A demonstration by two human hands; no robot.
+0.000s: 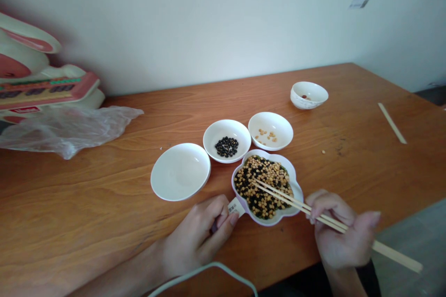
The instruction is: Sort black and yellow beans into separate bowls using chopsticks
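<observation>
Wooden chopsticks (315,211) sat gripped in my right hand (343,236), tips over the flower-shaped bowl of mixed beans (266,187); my left hand (200,236) pinched its near-left tab.

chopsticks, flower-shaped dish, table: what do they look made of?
Chopsticks: pale, matte, likely bare wood or bamboo. Flower-shaped dish: glossy white with a purplish rim, plastic or glazed ceramic; can't tell which. Table: wood or wood-look laminate, with orange-brown grain bands and a slight sheen.

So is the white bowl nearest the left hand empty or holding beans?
Empty: the white bowl shows only bare white inside, with no beans.
</observation>
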